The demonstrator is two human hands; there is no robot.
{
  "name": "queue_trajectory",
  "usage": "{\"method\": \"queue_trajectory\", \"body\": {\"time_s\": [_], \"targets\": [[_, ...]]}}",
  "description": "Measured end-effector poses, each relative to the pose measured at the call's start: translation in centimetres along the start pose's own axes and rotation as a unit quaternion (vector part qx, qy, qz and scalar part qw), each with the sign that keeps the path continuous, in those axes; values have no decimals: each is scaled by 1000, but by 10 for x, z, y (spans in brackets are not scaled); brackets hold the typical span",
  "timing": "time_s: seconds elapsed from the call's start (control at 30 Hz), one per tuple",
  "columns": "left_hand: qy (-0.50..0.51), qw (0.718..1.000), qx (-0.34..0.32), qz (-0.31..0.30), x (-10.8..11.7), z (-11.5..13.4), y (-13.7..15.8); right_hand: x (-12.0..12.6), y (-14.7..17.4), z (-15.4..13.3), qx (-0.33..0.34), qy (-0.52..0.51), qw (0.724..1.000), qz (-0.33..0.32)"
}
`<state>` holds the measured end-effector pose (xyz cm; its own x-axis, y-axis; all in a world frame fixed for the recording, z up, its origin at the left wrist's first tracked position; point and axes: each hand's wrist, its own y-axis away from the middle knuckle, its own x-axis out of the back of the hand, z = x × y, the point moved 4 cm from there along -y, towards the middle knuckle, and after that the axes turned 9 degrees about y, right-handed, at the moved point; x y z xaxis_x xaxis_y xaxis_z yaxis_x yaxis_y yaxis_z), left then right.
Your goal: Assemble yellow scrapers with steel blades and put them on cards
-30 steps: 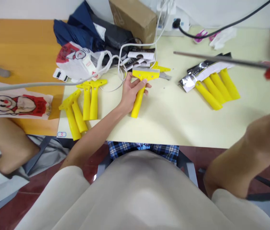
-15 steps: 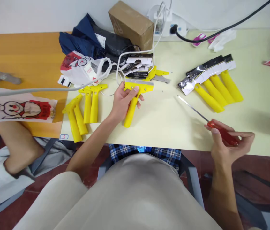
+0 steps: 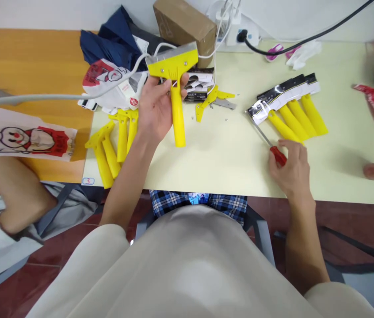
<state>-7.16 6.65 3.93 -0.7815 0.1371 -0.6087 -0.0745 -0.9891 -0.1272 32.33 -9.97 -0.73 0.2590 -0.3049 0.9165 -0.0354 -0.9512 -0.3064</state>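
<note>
My left hand (image 3: pixel 158 106) grips a yellow scraper (image 3: pixel 177 115), held up with its blade at the top and two screws showing on its head. My right hand (image 3: pixel 291 170) is closed around the red handle of a screwdriver (image 3: pixel 278 155), low at the table; its shaft points up and left toward the packed scrapers. These packed scrapers (image 3: pixel 293 119) have black-and-white sleeves over their heads and yellow handles sticking out. Between my hands lie yellow clamp plates (image 3: pixel 203 104), a loose metal blade (image 3: pixel 225 104) and small screws. Several yellow scraper handles (image 3: pixel 99 154) rest left of my left forearm.
Behind stand a cardboard box (image 3: pixel 187 26), a dark blue cloth bundle (image 3: pixel 112 42), a plastic bag (image 3: pixel 102 79) and a power strip (image 3: pixel 243 33) with cables. A grey cable (image 3: pixel 57 98) crosses at left. Other people's arms (image 3: pixel 24 194) show at both sides.
My left hand has raised the scraper up and closer to me, tilting its head. My right hand has moved left and down to the table with the screwdriver, its fingers now curled more tightly.
</note>
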Motion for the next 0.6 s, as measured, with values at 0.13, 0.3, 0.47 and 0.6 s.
{"method": "queue_trajectory", "body": {"time_s": [0.13,0.3,0.47,0.6], "targets": [[32,998,55,7,-3,-16,7,1,-62,-45,37,127,990,-42],[76,992,102,-2,-8,-42,17,-23,-162,-148,114,53,990,-67],[118,973,195,27,-5,-62,21,-89,-233,-193,46,33,988,-145],[101,966,235,32,-9,-61,26,-134,-256,-183,42,-31,996,-76]]}}
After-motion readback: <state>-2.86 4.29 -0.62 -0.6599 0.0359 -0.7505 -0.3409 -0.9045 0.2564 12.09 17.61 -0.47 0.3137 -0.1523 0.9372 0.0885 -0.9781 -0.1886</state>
